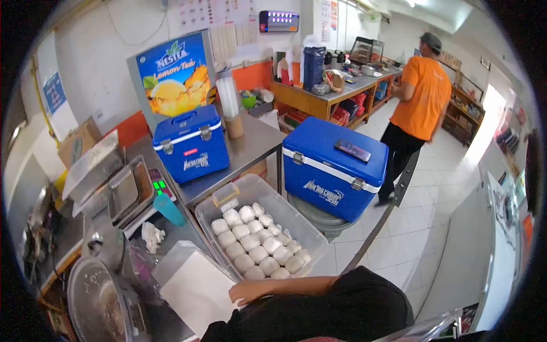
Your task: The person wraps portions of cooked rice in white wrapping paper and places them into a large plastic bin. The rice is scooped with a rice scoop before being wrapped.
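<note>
My right hand [250,289] reaches in from the right, its fingers curled on the edge of a white sheet [196,290]. The sheet lies in or over a clear plastic container [171,257] at the counter's front. Just beyond my hand stands a clear plastic bin [310,233] holding several rows of rounded white dough-like pieces [249,242]. My left hand is not in view.
Blue coolers [199,145] [325,171] stand behind the bin, a phone [352,150] on the right one. A metal bowl [94,296], trays [131,191] and a blue cup [170,210] are left. A person in orange [424,97] stands farther back, right.
</note>
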`<state>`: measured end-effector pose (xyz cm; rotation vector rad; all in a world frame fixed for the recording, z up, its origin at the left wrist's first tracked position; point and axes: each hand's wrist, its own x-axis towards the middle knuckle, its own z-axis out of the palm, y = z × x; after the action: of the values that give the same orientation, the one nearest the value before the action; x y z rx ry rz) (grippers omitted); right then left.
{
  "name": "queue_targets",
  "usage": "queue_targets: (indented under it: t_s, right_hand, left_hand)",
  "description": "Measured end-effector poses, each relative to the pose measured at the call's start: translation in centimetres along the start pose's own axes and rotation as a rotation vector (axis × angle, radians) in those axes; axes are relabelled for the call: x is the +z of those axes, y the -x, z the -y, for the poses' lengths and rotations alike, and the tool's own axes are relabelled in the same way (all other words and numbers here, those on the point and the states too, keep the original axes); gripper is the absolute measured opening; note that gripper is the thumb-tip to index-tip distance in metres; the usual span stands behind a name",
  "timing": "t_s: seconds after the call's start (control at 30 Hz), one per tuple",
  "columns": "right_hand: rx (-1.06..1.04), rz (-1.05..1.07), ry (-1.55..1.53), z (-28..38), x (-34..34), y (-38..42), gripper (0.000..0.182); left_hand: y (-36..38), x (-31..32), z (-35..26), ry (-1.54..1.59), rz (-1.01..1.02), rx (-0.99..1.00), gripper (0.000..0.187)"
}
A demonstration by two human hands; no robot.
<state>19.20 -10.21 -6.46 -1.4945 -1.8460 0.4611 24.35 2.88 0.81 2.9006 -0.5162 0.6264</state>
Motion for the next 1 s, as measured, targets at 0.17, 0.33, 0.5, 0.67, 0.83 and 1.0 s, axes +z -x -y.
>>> queue_targets:
  t_s: [0.17,0.33,0.5,0.67,0.83,1.0]
  right_hand:
    - [-0.003,-0.602,-0.084,15.3,-16.0,0.0,0.023]
    - [-0.461,-1.343,-0.151,30.8,-19.7,5.5,0.041]
    - [-0.941,-0.761,0.141,40.4,-19.6,3.0,0.034]
    - [-0.923,-0.936,0.428,44.9,-15.2,0.6,0.022]
    - [-0.504,-0.770,0.436,50.9,-10.7,0.4,0.040]
    - [-0.507,-0.757,0.473,53.7,-7.4,-1.7,0.033]
  left_hand:
    - [1.5,-2.2,3.1,-0.091,0.017,0.036,0.072]
    - [5.1,-4.1,4.7,-0.122,0.046,0.047,0.071]
    - [8.2,-3.4,4.4,-0.104,0.017,0.040,0.071]
    - [11.6,-2.6,3.5,-0.058,0.017,0.080,0.070]
    - [13.4,-0.4,0.5,0.036,0.012,0.154,0.069]
    - [16.8,0.9,-1.3,0.090,0.020,0.164,0.069]
